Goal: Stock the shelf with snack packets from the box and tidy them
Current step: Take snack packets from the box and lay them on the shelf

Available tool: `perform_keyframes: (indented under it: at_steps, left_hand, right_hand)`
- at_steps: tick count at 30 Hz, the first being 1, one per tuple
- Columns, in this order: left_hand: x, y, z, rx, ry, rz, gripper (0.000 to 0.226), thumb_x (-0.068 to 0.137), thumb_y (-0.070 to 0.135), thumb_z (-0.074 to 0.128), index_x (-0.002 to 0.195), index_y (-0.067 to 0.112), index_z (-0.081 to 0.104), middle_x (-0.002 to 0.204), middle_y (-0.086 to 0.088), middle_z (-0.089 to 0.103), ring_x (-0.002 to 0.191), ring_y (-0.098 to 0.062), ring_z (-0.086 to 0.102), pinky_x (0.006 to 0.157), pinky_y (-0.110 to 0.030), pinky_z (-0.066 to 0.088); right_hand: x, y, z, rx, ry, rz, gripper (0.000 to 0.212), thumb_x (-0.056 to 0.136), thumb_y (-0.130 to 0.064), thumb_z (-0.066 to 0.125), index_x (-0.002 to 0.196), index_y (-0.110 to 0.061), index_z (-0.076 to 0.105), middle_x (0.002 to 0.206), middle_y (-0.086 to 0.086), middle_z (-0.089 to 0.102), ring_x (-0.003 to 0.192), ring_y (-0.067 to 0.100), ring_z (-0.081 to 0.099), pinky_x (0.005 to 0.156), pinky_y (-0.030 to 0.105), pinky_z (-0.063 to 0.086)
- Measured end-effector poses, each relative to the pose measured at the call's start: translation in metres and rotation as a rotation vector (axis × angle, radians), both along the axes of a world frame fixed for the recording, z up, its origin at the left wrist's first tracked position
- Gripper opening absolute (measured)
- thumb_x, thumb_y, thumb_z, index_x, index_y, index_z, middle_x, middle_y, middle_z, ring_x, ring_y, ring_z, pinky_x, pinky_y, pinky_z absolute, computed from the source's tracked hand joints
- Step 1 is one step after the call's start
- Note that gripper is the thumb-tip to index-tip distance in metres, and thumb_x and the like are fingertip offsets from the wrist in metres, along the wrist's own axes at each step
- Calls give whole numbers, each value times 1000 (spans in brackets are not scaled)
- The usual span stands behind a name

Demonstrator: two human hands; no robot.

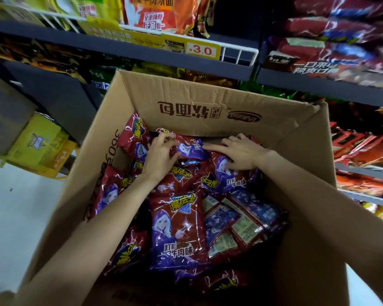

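Observation:
A large open cardboard box (199, 107) fills the middle of the view, with several red and purple snack packets (177, 230) lying loose inside. Both my arms reach down into it. My left hand (161, 155) has its fingers curled on a packet (191, 147) at the far end of the box. My right hand (241, 152) lies on top of another packet (232, 175) beside it, fingers spread and pointing left, touching the first packet's edge.
Dark shelves (142, 56) rise behind the box, with orange and yellow packets above a yellow price tag (202, 50). Shelves at the right (332, 85) hold red packets. Yellow cartons (40, 144) stand on the floor at the left.

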State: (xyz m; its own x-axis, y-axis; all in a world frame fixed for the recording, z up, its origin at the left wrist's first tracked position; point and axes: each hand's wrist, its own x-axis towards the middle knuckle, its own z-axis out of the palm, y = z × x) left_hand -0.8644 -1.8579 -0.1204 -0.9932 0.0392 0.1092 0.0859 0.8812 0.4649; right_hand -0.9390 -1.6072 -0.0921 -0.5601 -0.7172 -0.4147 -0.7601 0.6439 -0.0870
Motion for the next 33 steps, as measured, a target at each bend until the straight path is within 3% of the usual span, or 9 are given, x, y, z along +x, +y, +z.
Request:
perform_keyframes:
  at_steps: [4, 8, 11, 16, 20, 25, 27, 29, 33]
  left_hand:
    - [10, -1, 15, 145, 1, 108, 61, 77, -1, 72, 133, 13, 51, 132, -9, 38, 119, -17, 46, 102, -7, 24]
    - [16, 1, 42, 177, -87, 173, 78, 80, 6, 72, 146, 12, 31, 135, -13, 49, 121, -24, 50, 103, -26, 39]
    - [23, -3, 70, 234, -138, 183, 62, 83, 14, 71, 139, 9, 44, 120, -12, 63, 102, -20, 62, 86, -15, 40]
    - [33, 3, 117, 391, -72, 107, 30, 89, 12, 63, 118, 16, 62, 104, 5, 65, 97, -9, 60, 76, -3, 38]
    - [35, 17, 163, 435, -29, 9, 31, 89, 4, 59, 102, 32, 63, 97, 13, 66, 89, -4, 62, 79, -16, 48]
    - [30, 46, 231, 417, 83, -83, 34, 86, -3, 55, 97, 27, 65, 94, 16, 66, 87, 2, 61, 72, -7, 44]
    - [28, 65, 260, 401, 161, -137, 33, 84, -4, 57, 93, 27, 67, 93, 16, 67, 85, 4, 61, 73, -7, 43]
    - [24, 79, 284, 378, 169, -219, 34, 83, -1, 62, 88, 32, 66, 91, 19, 67, 86, 7, 60, 74, -6, 43]
    - [7, 114, 329, 169, 208, -339, 23, 79, 25, 74, 91, 44, 66, 90, 13, 66, 87, -6, 61, 80, -30, 49]
  right_hand:
    - [9, 4, 17, -99, 117, 4, 83, 92, -13, 52, 147, -45, -2, 123, 4, 59, 108, 24, 51, 96, 37, 30]
    - [24, 4, 47, -230, 112, -174, 70, 89, -17, 62, 147, -27, 24, 118, 9, 60, 110, 27, 54, 99, 37, 36]
    - [38, 11, 70, -438, 89, -253, 35, 85, -21, 68, 117, -12, 56, 109, 6, 63, 104, 25, 58, 86, 31, 41]
    - [71, 28, 117, -680, 277, -415, 30, 85, -29, 69, 109, -14, 58, 98, 5, 67, 92, 28, 63, 76, 39, 51]
    - [91, 49, 160, -852, 357, -520, 37, 83, -30, 70, 112, -11, 60, 90, -1, 67, 81, 21, 67, 71, 33, 53]
    - [98, 91, 216, -1012, 267, -688, 28, 86, -24, 68, 111, -18, 58, 104, -5, 62, 102, 6, 54, 86, 27, 45]
    - [99, 118, 236, -1065, 224, -685, 19, 84, -16, 65, 101, -23, 59, 102, -3, 67, 100, 9, 59, 89, 34, 48]
    - [101, 140, 256, -1074, 219, -660, 27, 82, -7, 66, 89, -32, 58, 92, -12, 65, 90, 4, 61, 87, 25, 47]
    - [103, 192, 299, -1046, 293, -620, 31, 81, -12, 71, 86, -37, 55, 90, -18, 64, 82, -5, 62, 80, 15, 49]
